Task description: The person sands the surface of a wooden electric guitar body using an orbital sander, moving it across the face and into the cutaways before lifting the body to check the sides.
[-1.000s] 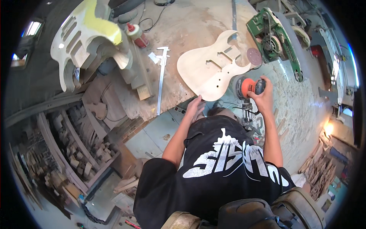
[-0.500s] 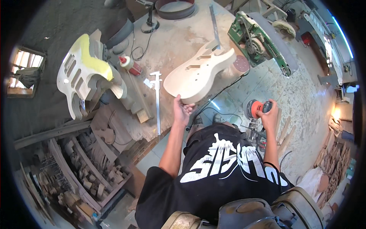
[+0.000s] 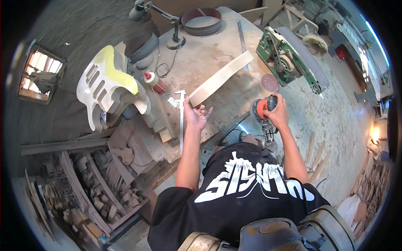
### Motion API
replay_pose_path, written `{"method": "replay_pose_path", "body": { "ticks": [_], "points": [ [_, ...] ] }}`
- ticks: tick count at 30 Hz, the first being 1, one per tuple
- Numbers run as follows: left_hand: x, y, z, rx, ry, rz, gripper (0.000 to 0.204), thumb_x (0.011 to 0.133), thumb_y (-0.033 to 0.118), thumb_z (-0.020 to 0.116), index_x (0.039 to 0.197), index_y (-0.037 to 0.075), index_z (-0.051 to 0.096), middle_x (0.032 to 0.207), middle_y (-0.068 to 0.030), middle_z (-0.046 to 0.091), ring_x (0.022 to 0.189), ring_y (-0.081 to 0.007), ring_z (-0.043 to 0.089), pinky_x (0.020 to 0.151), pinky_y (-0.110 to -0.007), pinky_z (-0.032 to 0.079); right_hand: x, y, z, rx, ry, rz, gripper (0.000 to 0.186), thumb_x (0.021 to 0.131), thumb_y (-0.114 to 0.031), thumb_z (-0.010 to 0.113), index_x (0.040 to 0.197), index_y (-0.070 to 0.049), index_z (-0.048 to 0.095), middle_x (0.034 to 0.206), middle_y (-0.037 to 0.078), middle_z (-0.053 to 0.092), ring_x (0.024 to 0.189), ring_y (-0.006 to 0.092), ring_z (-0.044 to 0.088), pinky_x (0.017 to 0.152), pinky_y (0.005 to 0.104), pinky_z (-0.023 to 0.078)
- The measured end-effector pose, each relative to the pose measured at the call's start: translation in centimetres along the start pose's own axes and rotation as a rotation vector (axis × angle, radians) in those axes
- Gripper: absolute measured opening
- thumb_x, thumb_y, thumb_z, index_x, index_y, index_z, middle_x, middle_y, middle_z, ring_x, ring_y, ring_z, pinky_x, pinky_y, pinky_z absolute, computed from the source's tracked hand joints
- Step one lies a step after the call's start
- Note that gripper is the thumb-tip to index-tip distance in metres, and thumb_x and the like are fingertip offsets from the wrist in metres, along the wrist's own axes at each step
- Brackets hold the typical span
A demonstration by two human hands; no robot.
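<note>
My left hand (image 3: 197, 117) grips the near end of a pale wooden guitar body (image 3: 221, 80), which is tipped up so that mostly its narrow side edge shows. Its broad face, with the cut-outs, is out of sight. In my right hand (image 3: 278, 113) is an orange and black orbital sander (image 3: 261, 108), held off the workbench near its right edge, with the round pad toward the guitar body but apart from it. A silver caliper (image 3: 181, 121) lies on the bench just left of my left hand.
Left on the bench stand several stacked guitar bodies (image 3: 98, 83), a glue bottle (image 3: 155, 83) and a wooden strip (image 3: 161, 121). Behind are a desk lamp (image 3: 176, 42) and a round drum-like ring (image 3: 202, 26). A green belt sander (image 3: 289, 62) and sanding disc (image 3: 269, 83) sit right.
The guitar body has turned from showing its broad face to standing on edge. My right hand has brought the sander up and left, nearer to it.
</note>
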State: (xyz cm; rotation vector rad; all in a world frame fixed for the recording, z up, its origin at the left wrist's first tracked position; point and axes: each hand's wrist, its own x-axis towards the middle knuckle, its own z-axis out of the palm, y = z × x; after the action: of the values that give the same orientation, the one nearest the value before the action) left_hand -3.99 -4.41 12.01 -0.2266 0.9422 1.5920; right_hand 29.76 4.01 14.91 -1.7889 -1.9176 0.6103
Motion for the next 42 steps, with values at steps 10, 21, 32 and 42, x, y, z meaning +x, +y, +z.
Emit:
{"method": "replay_pose_path", "body": {
  "ticks": [10,21,32,42],
  "points": [
    [0.3,0.0,0.4,-0.031,0.080,0.073,0.061,0.097,0.072,0.058,0.109,0.012,0.062,0.067,0.0014,0.052,0.048,-0.0116,0.047,0.109,-0.054,0.051,9.2,-0.1,4.2,-0.020,-0.051,-0.207,0.080,0.067,-0.016,0.083,0.140,-0.020,0.051,0.128,0.021,0.056,0.118,0.0476,0.061,0.096,0.0549,0.053],
    [-0.9,-2.0,1.5,-0.023,0.282,0.141,0.064,0.096,0.071,0.058,0.116,0.011,0.066,0.062,0.0022,0.047,0.048,-0.0125,0.045,0.114,-0.058,0.046,15.8,-0.4,3.6,-0.067,-0.168,-0.275,0.080,0.069,-0.016,0.084,0.142,-0.018,0.051,0.127,0.024,0.056,0.117,0.0497,0.061,0.097,0.0564,0.053],
    [-2.7,-5.5,2.4,0.016,0.379,0.220,0.076,0.094,0.074,0.055,0.129,0.007,0.063,0.065,0.0021,0.050,0.049,-0.0123,0.043,0.115,-0.057,0.046,17.1,2.8,4.0,-0.092,-0.170,-0.322,0.080,0.064,-0.021,0.085,0.138,-0.016,0.058,0.124,0.022,0.061,0.116,0.0451,0.060,0.103,0.0517,0.049],
    [-3.1,-6.7,4.6,0.063,0.418,0.305,0.096,0.088,0.080,0.058,0.156,0.012,0.046,0.147,-0.0147,0.051,0.126,-0.0368,0.054,0.117,-0.061,0.038,18.6,3.5,3.4,-0.103,-0.238,-0.311,0.080,0.066,-0.019,0.083,0.141,-0.016,0.054,0.127,0.020,0.057,0.119,0.0455,0.061,0.099,0.0521,0.053]
  ]
}}
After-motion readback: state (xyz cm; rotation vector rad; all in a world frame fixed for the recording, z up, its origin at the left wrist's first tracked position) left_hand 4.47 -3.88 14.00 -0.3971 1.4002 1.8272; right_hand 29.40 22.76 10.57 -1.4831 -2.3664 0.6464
